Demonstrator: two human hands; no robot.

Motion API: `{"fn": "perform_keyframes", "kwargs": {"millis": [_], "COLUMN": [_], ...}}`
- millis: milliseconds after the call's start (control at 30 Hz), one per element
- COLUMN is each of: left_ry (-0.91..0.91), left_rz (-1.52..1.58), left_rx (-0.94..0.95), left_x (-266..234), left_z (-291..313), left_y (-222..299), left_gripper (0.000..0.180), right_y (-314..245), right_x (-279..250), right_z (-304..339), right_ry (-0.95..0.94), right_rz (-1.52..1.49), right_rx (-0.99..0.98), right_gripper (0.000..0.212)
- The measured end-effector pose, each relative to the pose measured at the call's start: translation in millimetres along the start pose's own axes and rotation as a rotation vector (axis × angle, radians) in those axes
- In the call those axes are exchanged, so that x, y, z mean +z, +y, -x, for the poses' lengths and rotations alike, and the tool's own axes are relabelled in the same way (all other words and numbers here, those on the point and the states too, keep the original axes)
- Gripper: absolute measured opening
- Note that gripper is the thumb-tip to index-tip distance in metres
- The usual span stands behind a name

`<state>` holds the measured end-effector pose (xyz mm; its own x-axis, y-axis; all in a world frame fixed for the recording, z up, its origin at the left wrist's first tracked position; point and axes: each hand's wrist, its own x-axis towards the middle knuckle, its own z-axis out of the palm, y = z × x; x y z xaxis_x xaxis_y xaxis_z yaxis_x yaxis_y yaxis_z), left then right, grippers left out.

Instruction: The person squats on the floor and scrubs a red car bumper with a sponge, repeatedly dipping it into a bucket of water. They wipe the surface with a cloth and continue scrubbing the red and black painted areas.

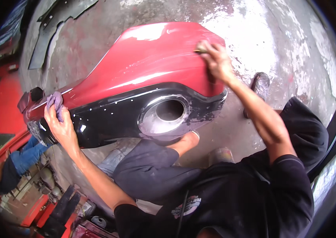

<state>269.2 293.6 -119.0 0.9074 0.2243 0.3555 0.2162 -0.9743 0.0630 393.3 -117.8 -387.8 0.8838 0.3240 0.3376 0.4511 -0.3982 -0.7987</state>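
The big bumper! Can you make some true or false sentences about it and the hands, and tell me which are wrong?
1. The left hand holds a crumpled purple cloth at one end of the bumper. True.
2. The bumper is red all over. False: it has a red part and a black part.
3. The right hand is over the red part. True.
4. The round opening is in the red part. False: it is in the black part, with a pale ring around it.
5. A dark shoe is on the floor to the right of the bumper. True.
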Motion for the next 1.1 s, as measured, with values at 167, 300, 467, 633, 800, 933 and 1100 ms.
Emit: {"fn": "perform_keyframes", "kwargs": {"millis": [167, 300, 467, 633, 800, 933, 1100], "left_ry": [-0.023, -0.050, -0.019, -0.050, -0.051, -0.055, -0.041], "left_rz": [0.017, -0.019, -0.072, -0.090, -0.053, -0.042, -0.055], "left_rx": [-0.004, -0.007, 0.034, -0.029, 0.010, -0.031, -0.009], "left_x": [17, 15, 20, 13, 18, 16, 10], "left_z": [3, 2, -2, 7, -1, 0, 10], "left_y": [-27, -27, -29, -45, -29, -35, -39], "left_gripper": [0.044, 0.047, 0.051, 0.056, 0.051, 0.049, 0.046], "right_y": [-177, -12, -29, -68, 31, -117, 41], "right_x": [45, -21, -15, 7, -33, 30, -8], "right_z": [-62, 2, 6, -11, 3, -48, -18], "right_ry": [-0.041, -0.019, 0.078, -0.008, -0.001, -0.011, -0.159], "right_rz": [-0.021, 0.123, 0.010, -0.006, 0.079, 0.054, -0.110], "right_rx": [-0.168, -0.222, 0.175, -0.191, -0.037, -0.119, -0.123], "right_gripper": [0.034, 0.028, 0.026, 0.033, 0.029, 0.024, 0.042]}}
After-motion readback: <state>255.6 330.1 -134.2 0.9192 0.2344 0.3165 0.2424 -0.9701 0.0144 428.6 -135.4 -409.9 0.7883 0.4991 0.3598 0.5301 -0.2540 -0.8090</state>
